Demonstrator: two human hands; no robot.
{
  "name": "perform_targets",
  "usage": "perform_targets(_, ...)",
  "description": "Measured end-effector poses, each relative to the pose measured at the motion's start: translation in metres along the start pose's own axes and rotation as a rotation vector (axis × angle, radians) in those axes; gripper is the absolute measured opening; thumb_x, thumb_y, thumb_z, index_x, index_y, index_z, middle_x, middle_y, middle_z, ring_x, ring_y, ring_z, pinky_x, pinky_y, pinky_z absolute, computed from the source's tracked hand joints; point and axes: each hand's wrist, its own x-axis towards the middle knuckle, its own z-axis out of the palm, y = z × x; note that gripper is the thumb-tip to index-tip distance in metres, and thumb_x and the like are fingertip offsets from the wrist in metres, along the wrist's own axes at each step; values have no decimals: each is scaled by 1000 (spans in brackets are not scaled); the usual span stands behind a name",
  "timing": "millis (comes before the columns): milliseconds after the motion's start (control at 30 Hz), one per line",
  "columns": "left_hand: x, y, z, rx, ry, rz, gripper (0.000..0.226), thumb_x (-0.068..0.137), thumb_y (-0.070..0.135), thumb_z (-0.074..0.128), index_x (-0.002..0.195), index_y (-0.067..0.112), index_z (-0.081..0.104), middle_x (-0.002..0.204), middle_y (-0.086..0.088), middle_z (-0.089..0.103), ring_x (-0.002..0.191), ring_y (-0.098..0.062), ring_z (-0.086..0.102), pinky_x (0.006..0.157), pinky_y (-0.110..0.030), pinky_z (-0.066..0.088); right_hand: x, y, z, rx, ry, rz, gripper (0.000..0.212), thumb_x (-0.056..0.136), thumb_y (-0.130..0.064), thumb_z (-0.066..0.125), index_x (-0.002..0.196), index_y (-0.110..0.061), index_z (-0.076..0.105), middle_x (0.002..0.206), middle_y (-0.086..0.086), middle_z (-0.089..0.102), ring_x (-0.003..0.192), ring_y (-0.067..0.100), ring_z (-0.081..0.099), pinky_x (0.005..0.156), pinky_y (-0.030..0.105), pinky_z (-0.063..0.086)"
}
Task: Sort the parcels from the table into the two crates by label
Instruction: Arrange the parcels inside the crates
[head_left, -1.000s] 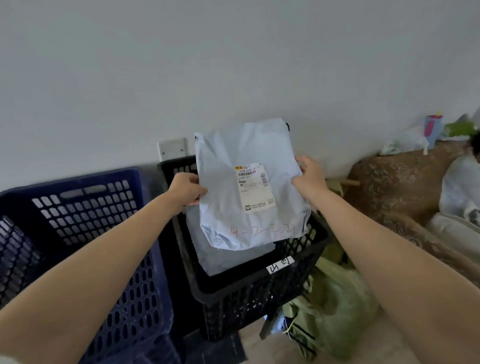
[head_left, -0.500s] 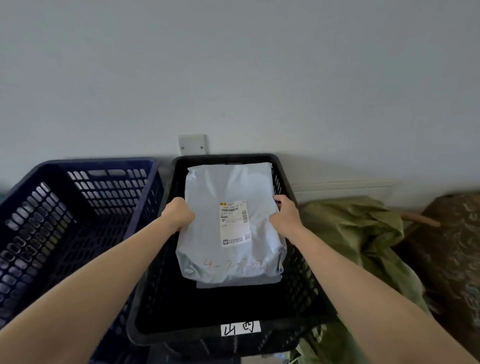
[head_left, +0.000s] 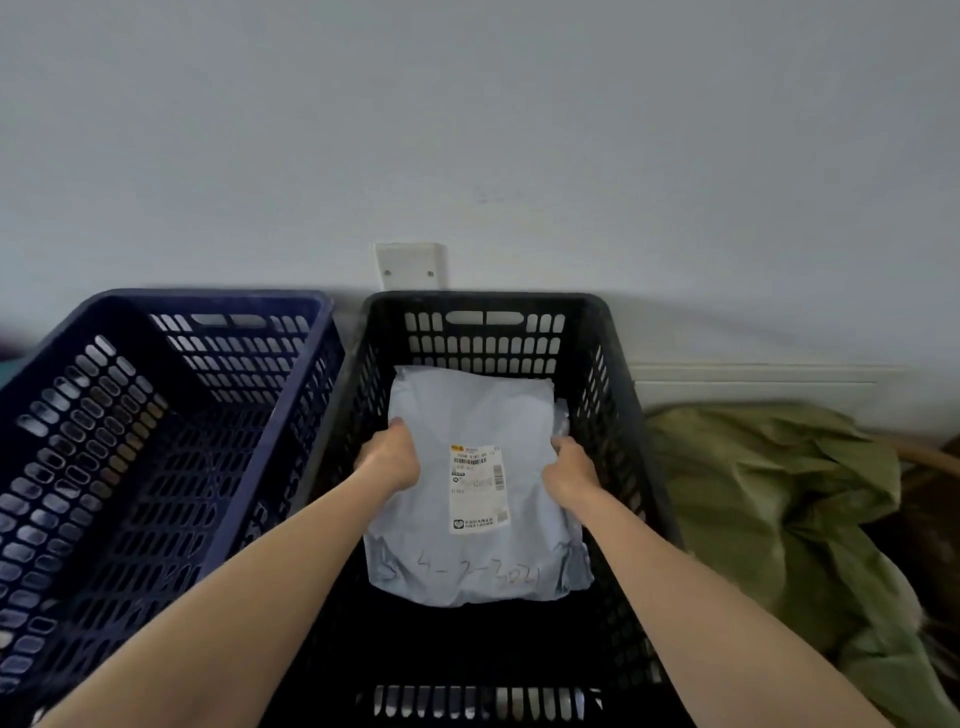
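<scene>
My left hand (head_left: 392, 460) and right hand (head_left: 569, 470) grip the side edges of the pale grey plastic mailer parcel (head_left: 467, 410), inside the black slotted plastic crate (head_left: 613, 374) at twelve o'clock.

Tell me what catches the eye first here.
A pale grey parcel with a white shipping label lies low inside the black crate at centre, gripped at its sides by the left hand and right hand. A dark blue crate stands beside it on the left, and crumpled green sacking lies to the right.
</scene>
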Motion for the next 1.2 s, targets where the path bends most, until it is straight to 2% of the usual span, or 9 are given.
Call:
perform_targets(100,8,5,11,67,-66,21,51,93,6,40,142,10,27,130,-22,46,116,-36,51,90,-39,46,12,3,12,-14,-62,72,52,95,2,39,146,-8,37,142,13,47,126,31,48,98,32,43)
perform_targets(200,16,4,17,137,-121,3,43,95,7,38,137,9,34,134,-22,40,118,-35,49,93,-39,44,22,6,20,-50,-124,113,46,95,0,39,141,-5,41,137,13,51,121,31,51,91,28,43)
perform_targets(333,28,3,30,166,-163,-24,44,93,5,41,137,8,34,137,-23,34,119,-34,48,94,-39,45,27,9,32,-105,-152,141,48,97,-2,37,145,-5,31,144,14,43,128,31,46,99,29,40)
perform_targets(533,38,4,47,235,-210,-60,64,91,7,47,146,3,15,149,-33,11,130,-41,40,100,-40,41,30,13,40,-157,-133,142,53,97,-6,39,148,-4,23,145,16,40,126,31,47,99,31,40)
perform_targets(700,45,4,57,389,-245,-4,71,92,15,50,150,7,10,145,-26,27,126,-38,44,92,-43,50,33,15,44,-295,-26,18,65,97,-9,39,152,-12,4,158,11,11,140,31,25,114,42,29)
perform_targets(800,51,13,49,631,-115,134,60,95,13,45,148,4,18,139,-22,38,119,-36,50,74,-42,54,37,16,47,-332,-56,-41,69,98,-7,36,154,-16,-3,161,7,-4,146,29,11,119,41,18)
perform_targets(867,55,20,47,677,-2,231,50,95,10,42,142,1,28,139,-22,38,119,-36,48,80,-41,54,40,17,49,-318,-97,-36,68,99,-7,36,154,-15,-2,161,7,-4,147,27,11,120,37,16)
perform_targets(1033,68,26,69,539,-36,399,69,100,38,40,153,21,-1,159,-16,-9,144,-40,8,111,-59,22,48,22,48,-453,-77,-82,70,102,-20,40,154,-23,-5,160,7,-18,149,27,-2,120,45,17)
perform_targets(1200,76,19,96,331,-78,333,65,100,54,20,149,37,-18,155,-5,-33,144,-40,-19,112,-67,2,62,35,51,-748,-56,-220,69,102,-48,28,148,-35,-21,149,2,-44,142,24,-32,119,51,-4)
